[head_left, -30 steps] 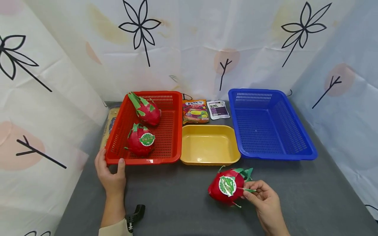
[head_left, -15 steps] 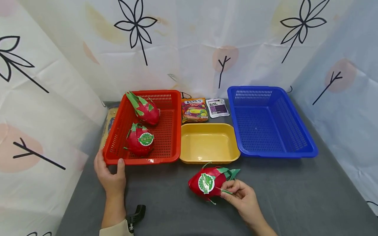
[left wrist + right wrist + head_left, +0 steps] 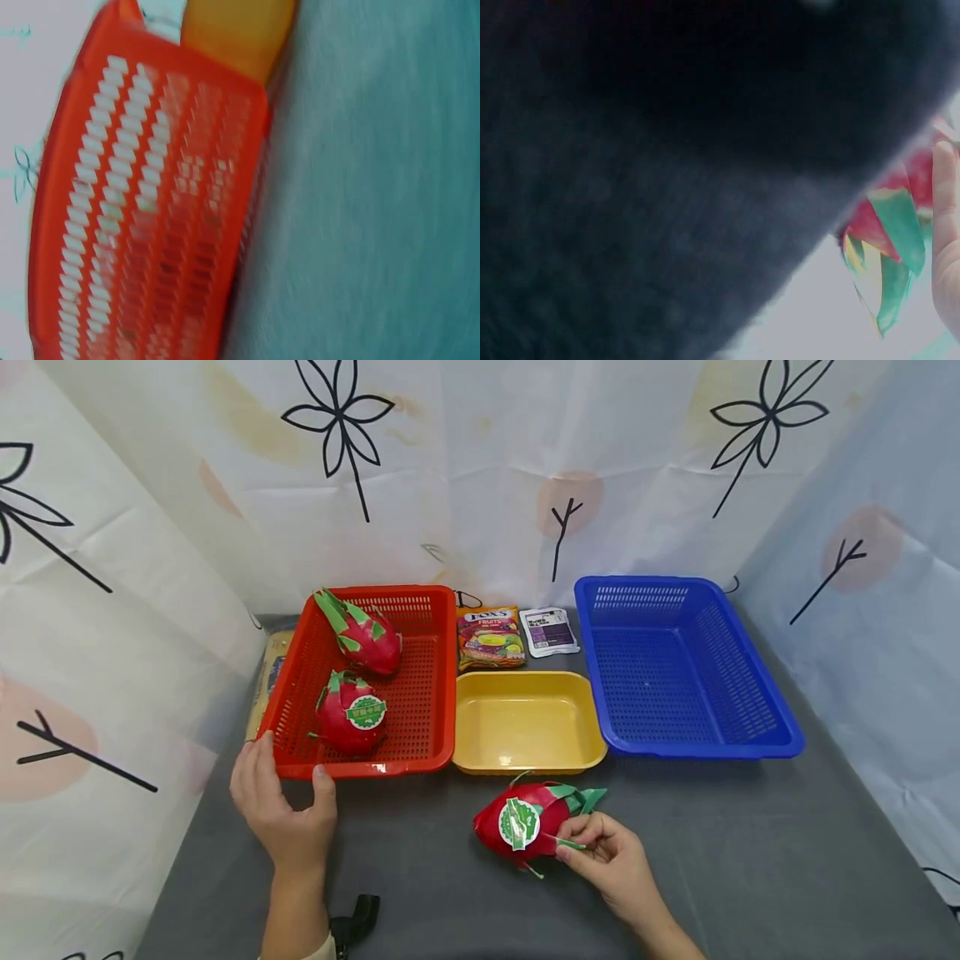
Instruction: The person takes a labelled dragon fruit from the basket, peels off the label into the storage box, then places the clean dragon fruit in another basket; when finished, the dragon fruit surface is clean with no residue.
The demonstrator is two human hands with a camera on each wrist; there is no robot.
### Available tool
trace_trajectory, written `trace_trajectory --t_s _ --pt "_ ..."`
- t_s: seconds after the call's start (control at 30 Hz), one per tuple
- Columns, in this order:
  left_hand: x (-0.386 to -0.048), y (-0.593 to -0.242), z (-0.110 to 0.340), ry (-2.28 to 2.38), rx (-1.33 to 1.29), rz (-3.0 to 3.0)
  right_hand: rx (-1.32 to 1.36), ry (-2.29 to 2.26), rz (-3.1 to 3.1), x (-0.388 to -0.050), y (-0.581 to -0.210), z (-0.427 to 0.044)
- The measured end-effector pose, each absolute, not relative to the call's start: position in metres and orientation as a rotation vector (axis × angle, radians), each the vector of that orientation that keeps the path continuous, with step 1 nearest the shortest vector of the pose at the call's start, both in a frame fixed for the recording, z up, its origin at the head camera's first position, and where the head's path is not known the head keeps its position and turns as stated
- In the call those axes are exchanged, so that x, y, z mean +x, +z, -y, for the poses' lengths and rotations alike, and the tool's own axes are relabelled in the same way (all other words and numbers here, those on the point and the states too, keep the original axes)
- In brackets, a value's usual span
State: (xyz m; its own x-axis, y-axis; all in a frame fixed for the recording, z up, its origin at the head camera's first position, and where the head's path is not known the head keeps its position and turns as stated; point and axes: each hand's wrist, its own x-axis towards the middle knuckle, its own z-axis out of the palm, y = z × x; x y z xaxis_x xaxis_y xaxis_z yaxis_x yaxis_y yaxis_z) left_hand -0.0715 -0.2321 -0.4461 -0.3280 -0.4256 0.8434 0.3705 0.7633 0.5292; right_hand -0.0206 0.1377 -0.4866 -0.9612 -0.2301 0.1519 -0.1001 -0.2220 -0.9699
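Pinching a dragon fruit in the fingers of the right hand, with a spread, unladen left hand at the red basket already holding two more, apparently leaving just this one outside.

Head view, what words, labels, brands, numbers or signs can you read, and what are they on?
"FOX'S": orange bag.
"FRUITS": same bag; smaller print unreadable.
White-and-purple packet: too small.
First sticker, on the held dragon fruit: illegible.
Second sticker, on the nearer dragon fruit in the red basket: illegible.
Yellowish pack: unreadable.
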Motion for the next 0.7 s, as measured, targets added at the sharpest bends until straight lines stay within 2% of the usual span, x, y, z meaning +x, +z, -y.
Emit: trace_trajectory --t_s 0.23,0.7 --pt "-0.060 -0.427 0.195 -0.884 -0.263 1.784 -0.414 -2.325 -1.966 -0.023 -0.486 -0.137" --pt "-0.062 -0.463 0.147 -0.977 -0.830 1.868 -0.466 -2.294 -1.953 -0.030 -0.480 -0.138"
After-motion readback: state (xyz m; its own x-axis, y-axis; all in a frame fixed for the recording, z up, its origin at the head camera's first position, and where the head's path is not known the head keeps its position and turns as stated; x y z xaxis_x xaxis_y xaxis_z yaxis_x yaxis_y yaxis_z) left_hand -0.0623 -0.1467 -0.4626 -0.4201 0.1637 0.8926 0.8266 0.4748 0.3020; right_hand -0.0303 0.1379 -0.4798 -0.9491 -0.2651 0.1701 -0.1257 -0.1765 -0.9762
